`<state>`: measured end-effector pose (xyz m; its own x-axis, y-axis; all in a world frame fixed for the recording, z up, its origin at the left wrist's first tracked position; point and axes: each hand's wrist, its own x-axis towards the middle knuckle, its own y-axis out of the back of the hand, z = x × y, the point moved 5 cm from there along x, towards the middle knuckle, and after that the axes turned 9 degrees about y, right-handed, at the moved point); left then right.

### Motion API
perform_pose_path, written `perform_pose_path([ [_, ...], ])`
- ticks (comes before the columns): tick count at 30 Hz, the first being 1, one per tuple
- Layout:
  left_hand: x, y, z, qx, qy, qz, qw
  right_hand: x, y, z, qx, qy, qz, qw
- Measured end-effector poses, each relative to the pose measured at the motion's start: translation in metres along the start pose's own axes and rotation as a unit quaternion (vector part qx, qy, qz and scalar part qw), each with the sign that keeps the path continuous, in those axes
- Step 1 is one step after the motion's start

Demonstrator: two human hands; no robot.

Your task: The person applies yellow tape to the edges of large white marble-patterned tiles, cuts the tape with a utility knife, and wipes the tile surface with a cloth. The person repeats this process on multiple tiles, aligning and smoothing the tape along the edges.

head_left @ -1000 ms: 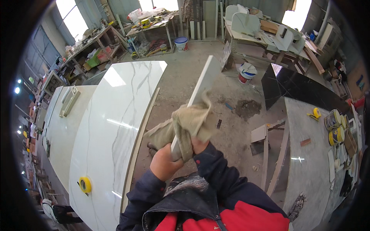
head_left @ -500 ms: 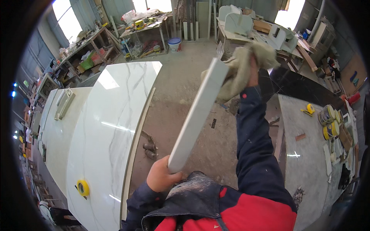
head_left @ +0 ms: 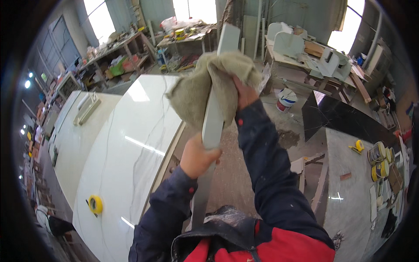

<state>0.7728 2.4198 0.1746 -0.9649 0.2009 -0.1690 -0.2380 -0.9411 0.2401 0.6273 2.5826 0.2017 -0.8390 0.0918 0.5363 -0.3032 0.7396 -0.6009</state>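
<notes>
My left hand (head_left: 196, 156) is closed around a long, narrow white strip (head_left: 213, 126), which slants up and away from me over the floor. A thick beige cloth (head_left: 192, 89) is draped across the strip's upper part and covers it on both sides. The far end of the strip sticks out above the cloth. My right hand (head_left: 246, 93) grips the cloth from the right side of the strip, its fingers partly hidden by the folds.
To the left lies a large white veined slab (head_left: 131, 131) with a yellow ring-shaped tape (head_left: 95, 204) on it. On the right, a grey table (head_left: 345, 205) holds a yellow tape measure (head_left: 358, 146) and several cans (head_left: 379, 170). A white bucket (head_left: 286, 100) stands ahead.
My right hand has brought the cloth left and onto the strip, wrapping its upper part. My left hand and the strip have risen, and the strip stands steeper. The view has shifted.
</notes>
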Motion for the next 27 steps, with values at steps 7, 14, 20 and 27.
perform_pose_path([
  [7,-0.015,0.036,-0.029,-0.093,0.05,0.051,0.993,0.015,-0.033,0.083,0.039,-0.173,0.0,0.984],
  [14,-0.064,0.092,-0.083,0.052,0.102,-0.12,0.986,-0.083,-0.064,0.134,0.017,-0.202,-0.107,0.973],
  [20,-0.107,0.221,-0.104,-0.229,-0.014,0.006,0.973,-0.192,-0.087,0.166,-0.054,-0.222,-0.273,0.935],
  [27,-0.066,0.188,-0.091,-0.43,-0.053,0.131,0.892,-0.275,-0.164,0.104,-0.413,0.129,-0.495,0.754],
])
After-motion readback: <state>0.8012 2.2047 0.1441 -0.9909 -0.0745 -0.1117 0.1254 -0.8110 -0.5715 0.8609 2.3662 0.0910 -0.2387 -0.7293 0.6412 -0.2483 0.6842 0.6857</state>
